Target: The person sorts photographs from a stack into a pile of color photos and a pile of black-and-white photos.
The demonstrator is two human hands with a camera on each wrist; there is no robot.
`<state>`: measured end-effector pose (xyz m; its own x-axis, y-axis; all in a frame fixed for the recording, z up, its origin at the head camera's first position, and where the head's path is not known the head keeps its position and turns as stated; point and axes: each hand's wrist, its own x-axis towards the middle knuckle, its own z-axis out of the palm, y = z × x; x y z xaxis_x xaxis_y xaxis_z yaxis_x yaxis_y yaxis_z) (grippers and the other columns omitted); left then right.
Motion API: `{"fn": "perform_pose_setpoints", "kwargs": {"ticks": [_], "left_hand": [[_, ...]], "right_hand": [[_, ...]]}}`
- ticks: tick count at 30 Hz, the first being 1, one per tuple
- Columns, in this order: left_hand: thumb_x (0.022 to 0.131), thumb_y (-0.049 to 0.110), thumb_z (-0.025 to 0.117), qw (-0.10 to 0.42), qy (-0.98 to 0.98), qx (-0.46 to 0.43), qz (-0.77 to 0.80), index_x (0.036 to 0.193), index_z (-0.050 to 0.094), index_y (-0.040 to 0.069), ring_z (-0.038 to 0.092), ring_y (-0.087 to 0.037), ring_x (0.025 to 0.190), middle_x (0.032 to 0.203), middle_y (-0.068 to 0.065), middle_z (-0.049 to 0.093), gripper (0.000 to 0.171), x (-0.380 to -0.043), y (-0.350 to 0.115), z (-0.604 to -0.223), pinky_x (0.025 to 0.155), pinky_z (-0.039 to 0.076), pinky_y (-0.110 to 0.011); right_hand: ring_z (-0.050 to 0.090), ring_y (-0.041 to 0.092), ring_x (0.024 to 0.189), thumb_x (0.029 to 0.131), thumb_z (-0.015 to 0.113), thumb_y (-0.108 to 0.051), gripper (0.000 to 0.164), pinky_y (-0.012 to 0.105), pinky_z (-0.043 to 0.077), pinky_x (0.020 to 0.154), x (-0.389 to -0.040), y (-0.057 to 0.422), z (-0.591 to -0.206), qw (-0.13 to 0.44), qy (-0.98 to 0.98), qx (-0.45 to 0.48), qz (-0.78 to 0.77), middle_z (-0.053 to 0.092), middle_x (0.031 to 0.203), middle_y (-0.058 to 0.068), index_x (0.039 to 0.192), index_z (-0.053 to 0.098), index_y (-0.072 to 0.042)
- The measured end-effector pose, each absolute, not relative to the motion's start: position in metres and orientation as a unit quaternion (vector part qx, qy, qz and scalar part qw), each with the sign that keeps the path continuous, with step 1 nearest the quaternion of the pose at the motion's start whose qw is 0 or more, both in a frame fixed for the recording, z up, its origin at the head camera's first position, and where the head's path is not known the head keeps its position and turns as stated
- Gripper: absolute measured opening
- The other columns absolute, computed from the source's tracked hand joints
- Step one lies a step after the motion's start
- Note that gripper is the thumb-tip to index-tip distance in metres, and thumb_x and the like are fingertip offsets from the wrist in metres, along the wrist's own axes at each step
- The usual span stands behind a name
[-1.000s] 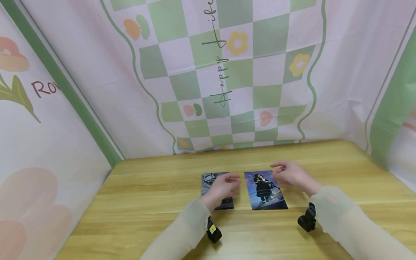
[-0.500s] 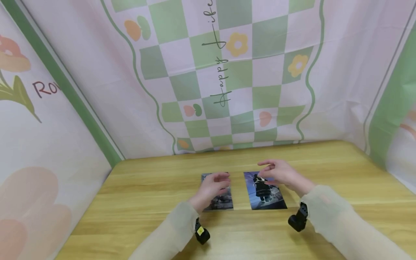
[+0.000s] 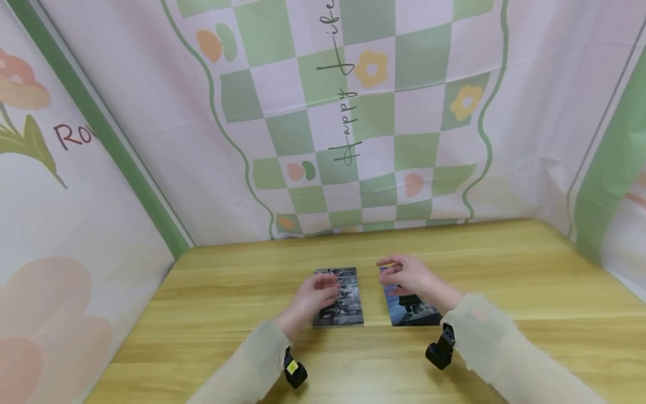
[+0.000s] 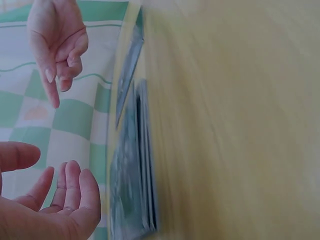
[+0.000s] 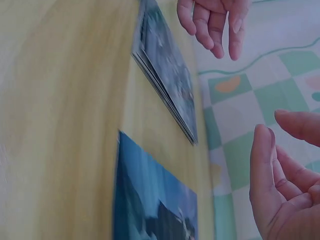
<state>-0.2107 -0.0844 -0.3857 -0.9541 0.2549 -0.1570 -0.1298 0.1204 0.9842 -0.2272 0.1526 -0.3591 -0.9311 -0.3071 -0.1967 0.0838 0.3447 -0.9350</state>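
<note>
Two sets of picture cards lie side by side on the wooden table. On the left is a stack of grey cards [image 3: 348, 306]; the left wrist view shows several layers in this stack [image 4: 132, 190]. To its right lies a blue-purple card [image 3: 414, 314] with a dark figure on it, also seen in the right wrist view [image 5: 155, 195]. My left hand [image 3: 314, 294] hovers over the left part of the grey stack, fingers loosely bent, holding nothing. Above the blue-purple card is my right hand [image 3: 411, 278], fingers relaxed and apart from the card, hiding its upper part.
The wooden table [image 3: 227, 314] reaches back to a hanging cloth [image 3: 373, 140] with green and white checks. Another printed cloth [image 3: 60, 224] hangs on the left. A black wrist camera [image 3: 295, 373] is on the left wrist, another camera [image 3: 440, 350] on the right.
Both hands have moved left. My left hand now uncovers more of the grey stack's right side, while my right hand has come in over the blue-purple card. The cards stay where they were.
</note>
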Motion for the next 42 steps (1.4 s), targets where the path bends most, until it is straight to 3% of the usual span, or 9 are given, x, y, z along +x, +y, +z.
{"fn": "perform_pose_setpoints", "kwargs": {"ticks": [7,21,32,42], "left_hand": [[0.093,0.005,0.053,0.146,0.748,0.042,0.646,0.128,0.048,-0.008,0.053,-0.035,0.119,0.127,-0.024,0.054,0.037,-0.21,-0.098,-0.393,0.101,0.046,-0.044],[0.093,0.005,0.051,0.135,0.746,0.047,0.65,0.128,0.046,-0.011,0.053,-0.037,0.117,0.128,-0.027,0.051,0.039,-0.208,-0.125,-0.4,0.101,0.047,-0.044],[0.092,0.003,0.052,0.113,0.756,0.021,0.645,0.126,0.047,-0.012,0.053,-0.038,0.116,0.126,-0.028,0.052,0.038,-0.207,-0.129,-0.403,0.1,0.047,-0.045],[0.089,-0.003,0.052,0.091,0.76,0.002,0.644,0.121,0.049,-0.016,0.057,-0.034,0.109,0.121,-0.03,0.054,0.035,-0.21,-0.126,-0.409,0.096,0.051,-0.041]], "right_hand": [[0.061,0.024,0.09,0.091,0.059,-0.006,0.048,0.04,0.057,0.077,-0.225,0.141,-0.37,0.182,0.787,-0.071,-0.585,0.06,0.096,0.007,0.134,0.042,0.007],[0.062,0.024,0.091,0.09,0.061,-0.005,0.044,0.04,0.057,0.08,-0.221,0.116,-0.387,0.171,0.798,-0.056,-0.575,0.058,0.106,0.017,0.13,0.047,0.006],[0.057,0.033,0.108,0.088,0.063,-0.005,0.046,0.042,0.054,0.087,-0.22,0.112,-0.392,0.155,0.81,-0.045,-0.564,0.053,0.124,0.025,0.131,0.047,0.005],[0.053,0.038,0.115,0.088,0.063,-0.007,0.052,0.046,0.05,0.094,-0.222,0.113,-0.398,0.156,0.812,-0.057,-0.56,0.052,0.128,0.026,0.135,0.044,0.005]]}}
